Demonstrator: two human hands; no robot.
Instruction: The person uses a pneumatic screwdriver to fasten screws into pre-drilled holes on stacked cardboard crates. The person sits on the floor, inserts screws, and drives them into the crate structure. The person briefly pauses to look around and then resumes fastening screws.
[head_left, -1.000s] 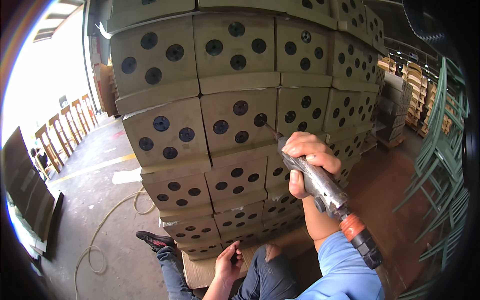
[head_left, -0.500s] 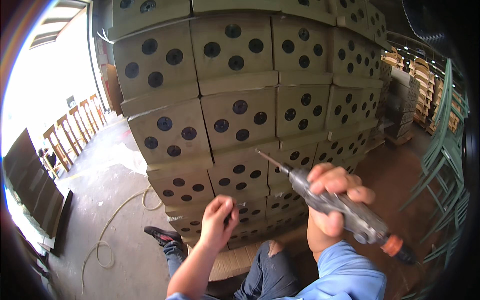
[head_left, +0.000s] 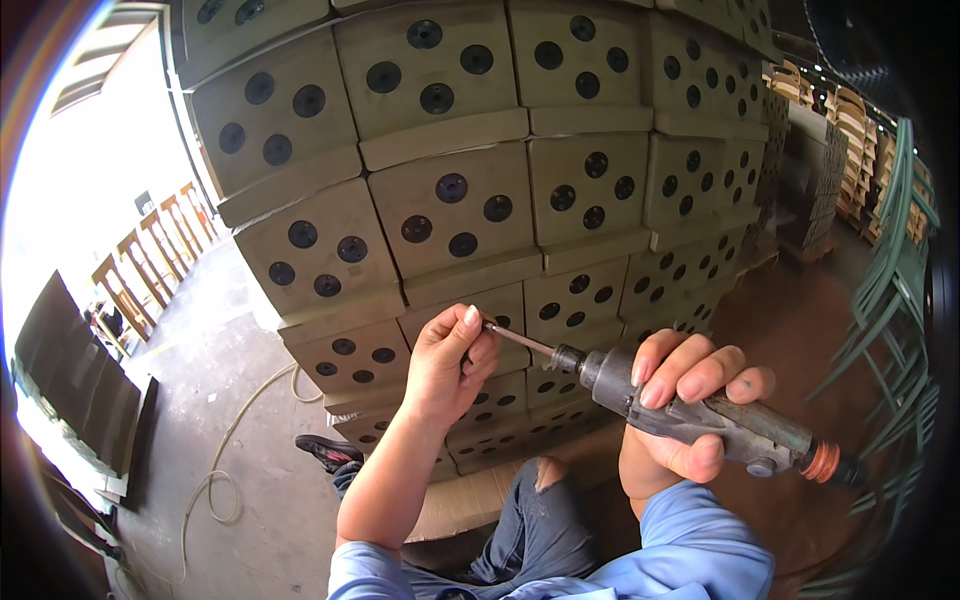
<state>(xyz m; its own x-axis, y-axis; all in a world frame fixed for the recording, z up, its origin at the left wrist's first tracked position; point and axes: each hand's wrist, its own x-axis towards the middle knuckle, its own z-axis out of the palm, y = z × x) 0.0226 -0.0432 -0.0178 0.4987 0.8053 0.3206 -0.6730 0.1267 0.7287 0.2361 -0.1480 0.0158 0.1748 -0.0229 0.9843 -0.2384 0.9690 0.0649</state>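
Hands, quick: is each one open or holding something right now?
Left hand: closed, at the tip of the metal bit; anything inside can't be made out.
Right hand: closed around the power driver.

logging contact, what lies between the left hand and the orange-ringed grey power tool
In the head view, a thin metal bit and round dark chuck span from the grey power tool to the left hand.

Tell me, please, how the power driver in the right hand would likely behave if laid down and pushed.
The power driver would probably feel heavy for its size, since its thick body looks metallic and worn. Its rounded shape could let it roll, though the knob on its side might stop it. The long, straight bit looks stiff and unlikely to flex.
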